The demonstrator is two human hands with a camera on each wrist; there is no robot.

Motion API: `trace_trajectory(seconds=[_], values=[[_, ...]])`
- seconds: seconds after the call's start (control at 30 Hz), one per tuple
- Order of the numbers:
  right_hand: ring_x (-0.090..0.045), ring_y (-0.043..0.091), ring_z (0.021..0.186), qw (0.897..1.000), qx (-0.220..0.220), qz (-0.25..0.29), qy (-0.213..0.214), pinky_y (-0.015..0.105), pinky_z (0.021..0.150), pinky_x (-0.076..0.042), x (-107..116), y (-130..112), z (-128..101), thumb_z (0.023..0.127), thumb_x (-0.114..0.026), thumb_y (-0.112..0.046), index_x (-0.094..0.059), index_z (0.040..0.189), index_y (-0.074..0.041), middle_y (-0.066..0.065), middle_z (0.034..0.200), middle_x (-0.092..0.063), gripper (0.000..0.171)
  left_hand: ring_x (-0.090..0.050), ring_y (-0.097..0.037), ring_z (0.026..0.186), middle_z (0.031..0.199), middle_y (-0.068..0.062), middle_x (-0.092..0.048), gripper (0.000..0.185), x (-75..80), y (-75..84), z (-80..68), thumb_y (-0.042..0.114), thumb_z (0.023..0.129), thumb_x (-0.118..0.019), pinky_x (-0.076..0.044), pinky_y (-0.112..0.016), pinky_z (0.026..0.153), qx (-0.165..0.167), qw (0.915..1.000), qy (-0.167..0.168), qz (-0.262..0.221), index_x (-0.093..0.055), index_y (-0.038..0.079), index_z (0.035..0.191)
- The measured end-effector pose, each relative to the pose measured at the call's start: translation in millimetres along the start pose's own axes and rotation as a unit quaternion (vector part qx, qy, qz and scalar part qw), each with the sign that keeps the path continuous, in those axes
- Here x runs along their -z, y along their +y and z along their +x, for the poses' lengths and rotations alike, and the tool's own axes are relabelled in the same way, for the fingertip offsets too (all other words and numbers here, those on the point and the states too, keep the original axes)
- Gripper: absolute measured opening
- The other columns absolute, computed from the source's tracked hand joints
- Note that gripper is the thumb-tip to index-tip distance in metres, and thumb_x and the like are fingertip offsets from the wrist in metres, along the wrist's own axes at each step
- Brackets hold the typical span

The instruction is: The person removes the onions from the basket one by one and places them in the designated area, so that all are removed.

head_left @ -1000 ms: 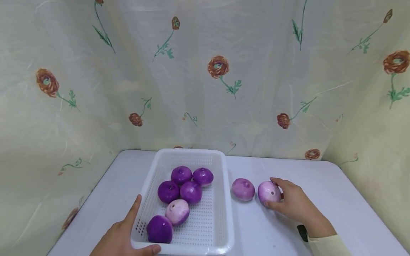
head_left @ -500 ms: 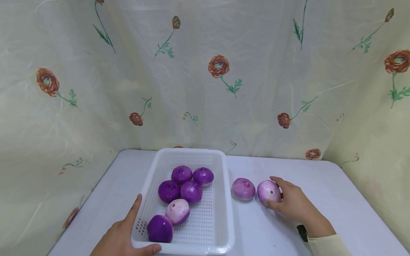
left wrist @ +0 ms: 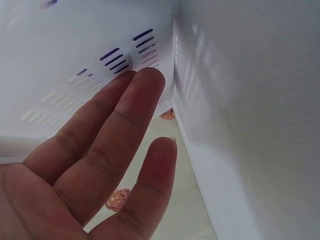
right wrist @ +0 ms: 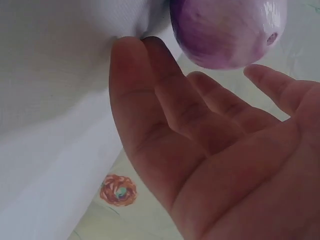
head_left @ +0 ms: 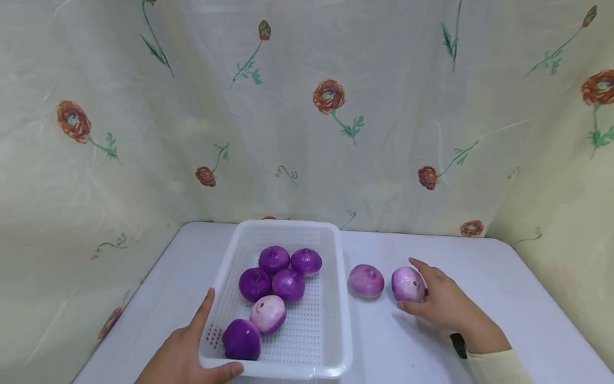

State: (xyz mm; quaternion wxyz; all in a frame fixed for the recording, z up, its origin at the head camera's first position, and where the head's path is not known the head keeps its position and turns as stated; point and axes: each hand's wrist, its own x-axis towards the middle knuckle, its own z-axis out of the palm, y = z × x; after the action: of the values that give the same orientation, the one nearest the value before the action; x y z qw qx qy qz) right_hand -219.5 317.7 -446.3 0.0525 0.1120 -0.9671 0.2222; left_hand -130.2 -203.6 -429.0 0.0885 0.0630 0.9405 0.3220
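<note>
On the bench (head_left: 412,352), white perforated basket (head_left: 336,298) near the front edge, taken as landmark. Left hand (head_left: 184,354) at basket's near-left corner: thumb over the front rim, forefinger laid straight along the left wall; in the left wrist view, fingers (left wrist: 125,125) straight and flat against the slotted wall, gripping nothing. Six purple onions inside the basket: four bunched toward the far half, a paler one (head_left: 268,314) nearer, a dark one (head_left: 242,339) in the near-left corner beside the thumb.

Right of the basket, two pale purple onions on the bench, apart from each other. Nearer one (head_left: 366,280) just beside the basket's right wall, untouched. Farther one (head_left: 408,284) cupped by the right hand (head_left: 443,304): forefinger past its far side, thumb below the near side, fingers loosely spread. Right wrist view: palm open, fingers (right wrist: 150,115) relaxed, onion just off the fingertips; contact not certain.

Behind the basket, floral curtain (head_left: 307,106) hanging round the bench. Pale yellow sleeve (head_left: 494,368) at the right wrist.
</note>
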Motion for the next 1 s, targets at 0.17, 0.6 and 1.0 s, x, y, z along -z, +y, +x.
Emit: trace_trajectory(seconds=[0.17,0.6,1.0], values=[[-0.065,0.037,0.105,1.0,0.008,0.001,0.002,0.065,0.095,-0.052,0,1,3,0.077,-0.091,-0.058,-0.038,0.159,-0.003,0.034,0.14,-0.053,0.112,-0.069,-0.019,0.108,0.137,-0.009,-0.068,0.143,-1.5,-1.0,-3.2,0.075,0.07,-0.085,-0.055,-0.055,0.096,-0.01,0.9998,0.016,0.001,0.002,0.023,0.171],[-0.047,0.05,0.136,0.997,0.056,0.02,0.058,0.074,0.105,-0.039,20,-43,-3,0.084,-0.083,-0.064,-0.044,0.16,-0.012,0.022,0.151,-0.051,0.1,-0.067,-0.022,0.112,0.137,-0.009,-0.067,0.146,-3.4,2.9,-4.6,0.089,0.062,-0.079,-0.055,-0.058,0.096,0.01,0.9993,0.032,0.015,-0.004,0.029,0.172],[-0.065,0.018,0.12,0.953,0.292,-0.075,-0.011,0.044,0.099,-0.056,23,-165,7,0.089,-0.085,-0.044,-0.067,0.14,-0.015,-0.003,0.131,-0.068,0.061,-0.067,-0.016,0.104,0.126,-0.006,-0.07,0.143,-3.4,-0.8,-7.3,0.089,0.063,-0.078,-0.057,-0.053,0.093,-0.014,0.9987,0.048,0.006,-0.003,0.032,0.171]])
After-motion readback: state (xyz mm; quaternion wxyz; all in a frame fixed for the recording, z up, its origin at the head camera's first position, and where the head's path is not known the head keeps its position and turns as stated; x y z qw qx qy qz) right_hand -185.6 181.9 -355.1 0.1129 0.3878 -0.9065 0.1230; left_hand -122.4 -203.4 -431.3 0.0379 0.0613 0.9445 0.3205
